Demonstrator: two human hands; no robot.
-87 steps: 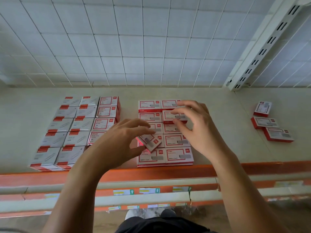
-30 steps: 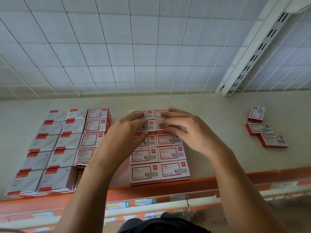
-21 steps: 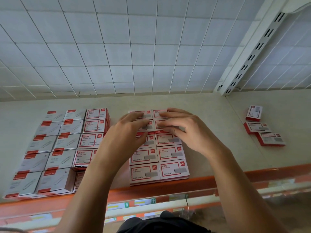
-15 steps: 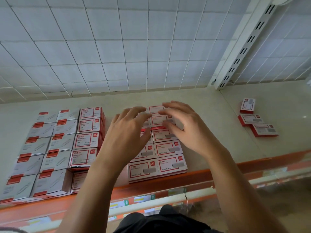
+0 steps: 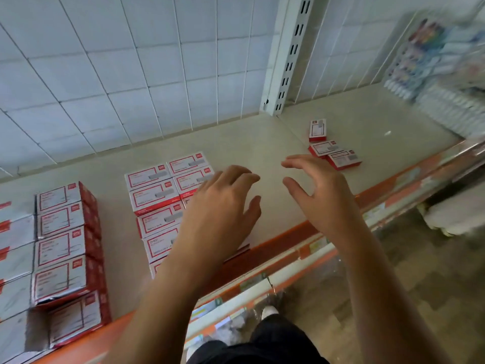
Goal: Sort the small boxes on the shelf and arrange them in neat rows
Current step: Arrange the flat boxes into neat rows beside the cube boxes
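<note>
**Loose boxes sit at 1 o'clock from the right grip**

Both grips are empty. The left grip (image 5: 223,208) hovers with fingers spread and lightly bent over the 3 o'clock edge of the block (image 5: 154,193) of flat red-and-white boxes, hiding part of it. The right grip (image 5: 322,203) is wide open, with thumb and fingers apart, above bare shelf (image 5: 262,148).

Three loose boxes (image 5: 325,148) wait unsorted at 1 o'clock from the right grip, near its fingertips but not touching them. They are well apart from the block, which lies toward 9 o'clock. The right grip is clearly the nearer one, since the left would have to cross over it.

The two nearer loose boxes lie flat and overlap slightly, their long axes running roughly 9 to 3. The far box (image 5: 317,129) points 12 to 6. The block's boxes run about 8 to 2, so I judge the far box needs a quarter turn before it joins a row, and the others only a small twist. Taller boxes (image 5: 63,232) stand at the block's 9 o'clock.
</note>
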